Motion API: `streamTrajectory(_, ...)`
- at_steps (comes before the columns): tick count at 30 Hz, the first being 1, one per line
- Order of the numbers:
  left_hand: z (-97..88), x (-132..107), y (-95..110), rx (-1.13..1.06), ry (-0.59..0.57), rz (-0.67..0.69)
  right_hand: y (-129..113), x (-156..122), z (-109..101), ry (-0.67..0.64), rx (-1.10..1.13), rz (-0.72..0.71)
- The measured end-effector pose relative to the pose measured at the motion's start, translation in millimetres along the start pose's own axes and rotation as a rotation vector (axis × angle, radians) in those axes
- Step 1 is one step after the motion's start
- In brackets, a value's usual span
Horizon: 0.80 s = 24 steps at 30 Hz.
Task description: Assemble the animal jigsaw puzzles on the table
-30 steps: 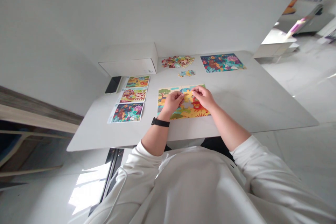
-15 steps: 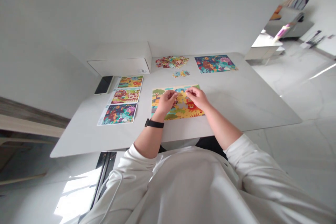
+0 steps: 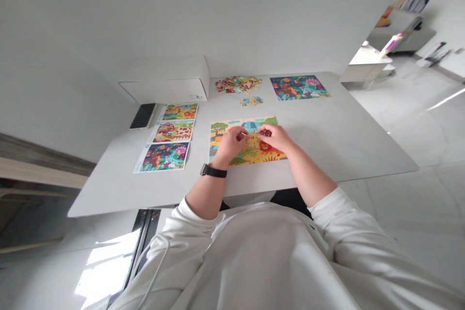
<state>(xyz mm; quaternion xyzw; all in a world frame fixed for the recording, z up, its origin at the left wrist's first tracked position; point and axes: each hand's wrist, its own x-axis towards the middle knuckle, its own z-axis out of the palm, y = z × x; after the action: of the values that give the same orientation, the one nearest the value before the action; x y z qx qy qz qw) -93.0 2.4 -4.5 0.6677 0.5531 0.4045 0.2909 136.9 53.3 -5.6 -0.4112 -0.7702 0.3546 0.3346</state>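
Note:
An animal jigsaw puzzle with a lion, a tree and a blue elephant lies flat on the table in front of me. My left hand is over its middle, wearing a black watch, with thumb and fingers pinched together. Facing it from the right, my right hand is pinched too, just above the red-maned lion. Between the two sets of fingertips is a yellow puzzle piece, at the puzzle's centre. Fingers partly hide its edges, and I cannot tell whether it lies fully flat.
Behind the puzzle lie a few loose pieces and a heap of reddish pieces. A dark-blue puzzle lies at the back right. On the left are three picture sheets, a phone and a white box.
Yellow now shows at the puzzle's centre, where a greyish gap was visible between my hands. My right hand has shifted slightly down, and the elephant shows more.

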Motion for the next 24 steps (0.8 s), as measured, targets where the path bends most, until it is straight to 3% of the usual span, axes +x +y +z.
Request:
streamTrajectory(7,-2.4,-2.5,2.6,0.180,-0.050,0.032,3.0,-0.3,3.3,-0.025,-0.086,0.015)
streamTrajectory(17,0.1,0.4,0.7,0.290,-0.025,0.132,-0.5,-1.2,4.7,0.008,-0.149,-0.004)
streamTrajectory(24,0.0,1.2,-0.4,0.345,-0.017,0.130,-3.0,-0.1,5.2,-0.002,-0.218,-0.022)
